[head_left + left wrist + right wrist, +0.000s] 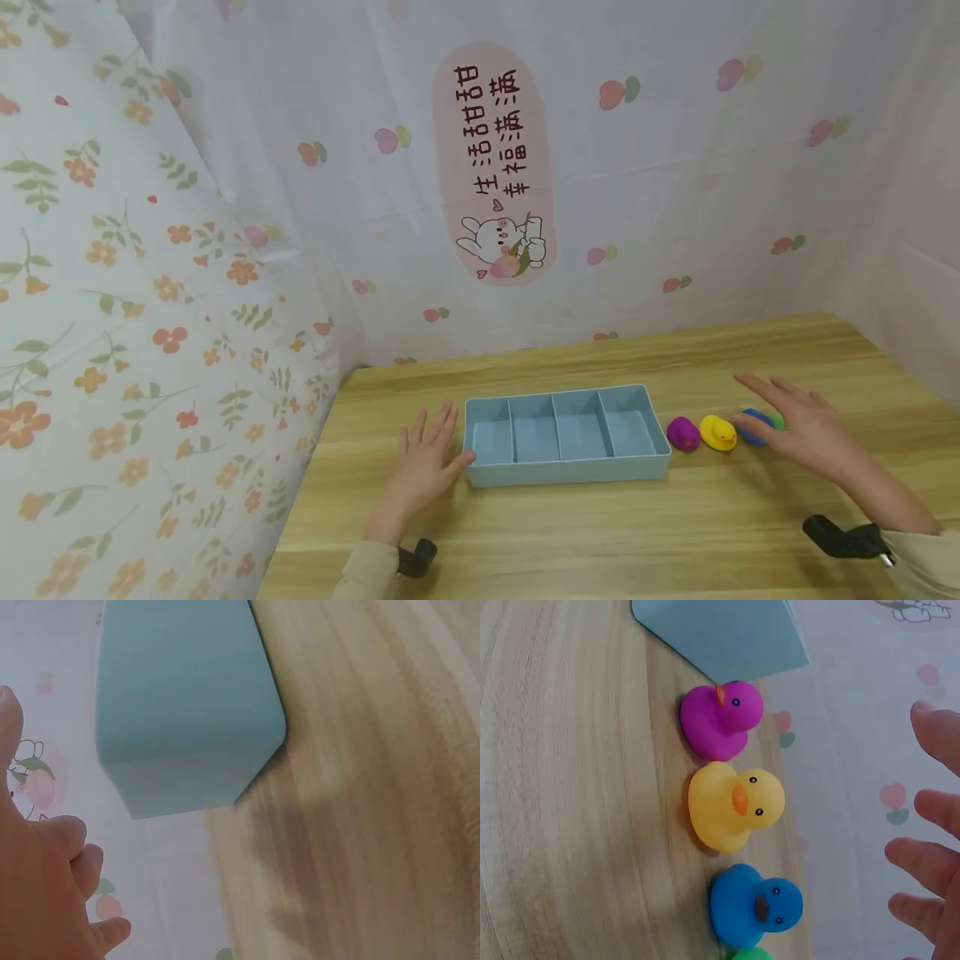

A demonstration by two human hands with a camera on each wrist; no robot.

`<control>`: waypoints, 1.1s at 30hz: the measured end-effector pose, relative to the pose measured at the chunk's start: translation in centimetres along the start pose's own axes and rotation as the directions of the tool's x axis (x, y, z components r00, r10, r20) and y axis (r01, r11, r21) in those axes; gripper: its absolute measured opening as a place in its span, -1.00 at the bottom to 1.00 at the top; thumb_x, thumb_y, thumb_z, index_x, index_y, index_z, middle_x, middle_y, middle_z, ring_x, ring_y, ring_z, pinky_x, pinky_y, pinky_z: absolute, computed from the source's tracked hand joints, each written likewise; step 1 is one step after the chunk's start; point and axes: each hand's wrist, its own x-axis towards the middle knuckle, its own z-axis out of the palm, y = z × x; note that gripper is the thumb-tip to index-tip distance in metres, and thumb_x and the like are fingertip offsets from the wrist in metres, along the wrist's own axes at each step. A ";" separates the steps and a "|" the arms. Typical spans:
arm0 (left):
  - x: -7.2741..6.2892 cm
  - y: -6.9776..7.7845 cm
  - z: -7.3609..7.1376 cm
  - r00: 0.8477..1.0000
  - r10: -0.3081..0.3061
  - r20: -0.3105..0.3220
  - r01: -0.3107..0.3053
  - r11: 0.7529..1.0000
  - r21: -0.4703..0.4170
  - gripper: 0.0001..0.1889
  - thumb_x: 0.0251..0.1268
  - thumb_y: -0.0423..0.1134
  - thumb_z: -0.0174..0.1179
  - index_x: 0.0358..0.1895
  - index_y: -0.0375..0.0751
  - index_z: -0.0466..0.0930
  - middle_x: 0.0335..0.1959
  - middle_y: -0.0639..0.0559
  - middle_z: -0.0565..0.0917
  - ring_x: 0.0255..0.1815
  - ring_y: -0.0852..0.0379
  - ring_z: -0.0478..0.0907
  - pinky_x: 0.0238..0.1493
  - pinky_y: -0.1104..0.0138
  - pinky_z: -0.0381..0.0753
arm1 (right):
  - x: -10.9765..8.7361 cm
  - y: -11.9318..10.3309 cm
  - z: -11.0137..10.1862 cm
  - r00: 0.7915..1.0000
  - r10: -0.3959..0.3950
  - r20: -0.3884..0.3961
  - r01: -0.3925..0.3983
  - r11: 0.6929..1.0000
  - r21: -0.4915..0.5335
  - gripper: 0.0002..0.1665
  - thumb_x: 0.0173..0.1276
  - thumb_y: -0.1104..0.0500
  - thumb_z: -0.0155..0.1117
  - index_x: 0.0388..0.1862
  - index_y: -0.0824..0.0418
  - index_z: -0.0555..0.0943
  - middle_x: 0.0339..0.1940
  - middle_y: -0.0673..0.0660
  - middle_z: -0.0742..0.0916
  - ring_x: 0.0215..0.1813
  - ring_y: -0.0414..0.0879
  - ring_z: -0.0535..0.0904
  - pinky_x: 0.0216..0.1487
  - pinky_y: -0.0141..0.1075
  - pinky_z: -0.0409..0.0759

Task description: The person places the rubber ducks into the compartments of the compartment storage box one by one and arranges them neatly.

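Observation:
A light blue box (567, 472) with several compartments in a row stands on the wooden table; no object shows inside. My left hand (427, 462) is at the box's left end, fingers spread, thumb by its near left corner; whether it touches I cannot tell. To the right of the box, rubber ducks sit in a row: purple (716, 724), yellow (724, 806), blue (742, 907) and green (754, 955). Above the blue and green ducks hovers my right hand (802, 425), its fingers spread and holding nothing. In the head view it partly covers those two ducks.
The wooden table (540, 542) extends in front of the box. A printed cloth (637, 192) hangs behind the table, and a flowered cloth (150, 333) hangs along its left side. Dark wrist devices (843, 537) sit below both hands.

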 end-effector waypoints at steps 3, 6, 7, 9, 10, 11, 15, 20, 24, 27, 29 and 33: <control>-0.1 0.0 0.2 1.000 0.009 -0.005 -0.009 1.000 -0.009 -0.21 0.35 0.14 0.04 0.50 -0.19 0.03 0.55 -0.05 0.04 0.51 -0.39 -0.18 0.36 -0.39 -0.28 | -0.1 0.2 -0.3 1.000 -0.001 -0.003 0.001 1.000 0.021 -0.22 0.36 -0.02 0.21 0.45 0.24 0.22 0.21 0.61 0.44 0.28 0.61 0.16 0.31 0.47 -0.32; -0.1 0.1 0.3 1.000 0.017 0.001 -0.017 1.000 -0.009 -0.21 0.35 0.15 0.04 0.50 -0.19 0.04 0.54 -0.06 0.05 0.51 -0.39 -0.18 0.36 -0.39 -0.27 | -0.2 0.4 -0.4 1.000 0.001 -0.003 -0.001 1.000 0.023 -0.25 0.37 -0.02 0.21 0.44 0.25 0.24 0.20 0.64 0.42 0.25 0.62 0.20 0.26 0.50 -0.16; -0.2 0.1 0.4 1.000 0.018 0.004 -0.018 1.000 -0.011 -0.21 0.35 0.16 0.03 0.50 -0.19 0.04 0.54 -0.06 0.04 0.51 -0.39 -0.19 0.36 -0.39 -0.25 | -0.2 0.5 -0.4 1.000 0.004 -0.001 -0.004 1.000 0.022 -0.25 0.37 -0.02 0.21 0.43 0.25 0.25 0.20 0.65 0.42 0.23 0.62 0.21 0.23 0.51 -0.10; -0.3 0.1 0.5 1.000 0.023 0.006 -0.023 1.000 -0.013 -0.20 0.34 0.18 0.03 0.50 -0.18 0.04 0.54 -0.08 0.05 0.51 -0.39 -0.18 0.35 -0.39 -0.22 | -0.1 0.6 -0.5 1.000 0.016 0.008 -0.016 1.000 0.015 -0.26 0.37 -0.03 0.20 0.43 0.25 0.26 0.20 0.67 0.40 0.21 0.63 0.23 0.13 0.52 0.03; -0.3 0.1 0.5 1.000 0.027 0.005 -0.027 1.000 -0.014 -0.20 0.34 0.18 0.03 0.50 -0.18 0.04 0.54 -0.09 0.06 0.51 -0.40 -0.17 0.35 -0.39 -0.20 | -0.1 0.7 -0.5 1.000 0.025 0.009 -0.025 1.000 0.010 -0.26 0.37 -0.03 0.20 0.42 0.26 0.27 0.21 0.66 0.40 0.19 0.62 0.24 0.08 0.51 0.10; -0.3 0.1 0.6 1.000 0.031 0.002 -0.031 0.999 -0.013 -0.20 0.34 0.18 0.03 0.50 -0.18 0.05 0.54 -0.09 0.06 0.51 -0.40 -0.16 0.35 -0.39 -0.18 | -0.1 0.8 -0.5 0.999 0.034 0.009 -0.034 0.999 0.013 -0.27 0.37 -0.03 0.21 0.40 0.28 0.28 0.21 0.65 0.41 0.18 0.62 0.25 0.05 0.49 0.14; -0.2 0.0 0.9 0.999 0.039 -0.008 -0.040 0.999 -0.012 -0.19 0.33 0.19 0.04 0.50 -0.16 0.04 0.54 -0.06 0.05 0.51 -0.39 -0.15 0.36 -0.38 -0.14 | -0.3 1.5 -0.5 0.998 0.070 -0.008 -0.069 0.996 0.047 -0.34 0.37 0.00 0.22 0.31 0.37 0.37 0.20 0.60 0.44 0.16 0.58 0.29 0.01 0.43 0.23; -0.2 -0.2 1.2 0.998 0.053 -0.019 -0.054 0.998 -0.025 -0.22 0.35 0.15 0.03 0.50 -0.17 0.04 0.54 -0.07 0.05 0.50 -0.41 -0.15 0.36 -0.37 -0.14 | -0.8 2.5 -0.5 0.994 0.106 -0.025 -0.103 0.992 0.075 -0.41 0.37 0.02 0.23 0.21 0.41 0.44 0.20 0.57 0.46 0.16 0.56 0.31 0.01 0.39 0.26; -0.3 -0.2 1.4 0.997 0.070 -0.039 -0.072 0.996 -0.048 -0.30 0.42 0.05 0.00 0.49 -0.21 0.06 0.53 -0.14 0.08 0.49 -0.44 -0.13 0.34 -0.39 -0.14 | -1.0 3.3 -0.3 0.992 0.123 -0.024 -0.121 0.990 0.079 -0.43 0.36 0.02 0.23 0.18 0.40 0.47 0.21 0.56 0.47 0.16 0.55 0.31 0.00 0.37 0.28; -0.3 -0.1 1.5 0.996 0.072 -0.044 -0.075 0.995 -0.059 -0.35 0.46 0.01 -0.05 0.49 -0.21 0.08 0.53 -0.13 0.08 0.49 -0.43 -0.13 0.34 -0.40 -0.14 | -1.1 3.6 -0.2 0.991 0.132 -0.020 -0.131 0.989 0.068 -0.43 0.36 0.01 0.24 0.17 0.39 0.48 0.21 0.55 0.48 0.15 0.55 0.32 -0.02 0.36 0.29; -0.3 -0.1 1.6 0.996 0.073 -0.042 -0.075 0.995 -0.061 -0.37 0.48 0.01 -0.07 0.49 -0.20 0.08 0.53 -0.12 0.08 0.50 -0.42 -0.14 0.34 -0.40 -0.13 | -1.3 3.9 -0.1 0.991 0.134 -0.021 -0.133 0.989 0.065 -0.43 0.36 0.01 0.24 0.16 0.40 0.49 0.20 0.56 0.47 0.15 0.56 0.33 -0.03 0.36 0.30; -0.4 -0.1 1.7 0.997 0.072 -0.035 -0.074 0.996 -0.058 -0.38 0.49 0.01 -0.10 0.49 -0.19 0.08 0.53 -0.08 0.07 0.50 -0.41 -0.14 0.34 -0.39 -0.13 | -1.7 4.7 0.1 0.990 0.132 -0.052 -0.129 0.990 0.056 -0.46 0.33 0.03 0.28 0.13 0.39 0.51 0.16 0.54 0.52 0.11 0.54 0.36 -0.06 0.33 0.33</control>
